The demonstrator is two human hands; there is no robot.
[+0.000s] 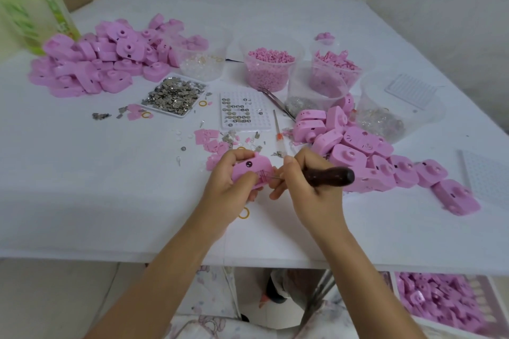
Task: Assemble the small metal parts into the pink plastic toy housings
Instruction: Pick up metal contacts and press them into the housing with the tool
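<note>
My left hand (230,186) grips a pink plastic housing (254,168) just above the table's near middle. My right hand (308,187) holds a dark wooden-handled tool (330,176), its thin metal tip touching the housing's right side. A white tray of small metal parts (173,95) lies left of centre. A white dotted tray (242,110) behind the hands holds several round metal pieces. Loose metal bits and pink pieces (220,142) are scattered just beyond my hands.
Pink housings lie heaped at the back left (102,60) and at the right (366,157). Clear tubs (271,70) with pink and clear parts stand at the back. Tweezers (276,103) and a small screwdriver (278,132) lie near the dotted tray. A box of housings (440,303) sits below the table.
</note>
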